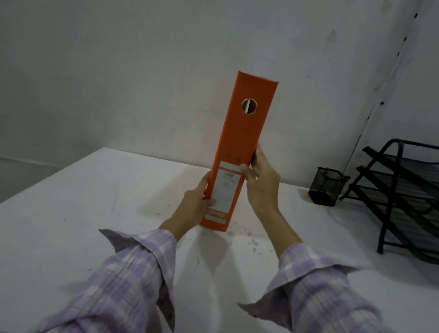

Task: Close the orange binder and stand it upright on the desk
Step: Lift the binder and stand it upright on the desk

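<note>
A: The tall orange cardboard lever-arch binder (239, 152) is closed and standing on its bottom edge on the white desk (57, 226), spine facing us, tilted a touch.

B: Grip?

A: Left hand (194, 205) clasps the lower left edge, thumb across the spine label. Right hand (261, 185) wraps the right side a little higher, fingers curled onto the cover.

B: How will it handle?

A: Stiff boards, probably light to moderate, smooth enough to slide. Tall with a narrow base, so likely tippy. Holding both flanks low looks sensible.

B: Neighbours?

A: A black mesh pen cup (326, 186) and black wire tray rack (421, 200), well apart.
</note>
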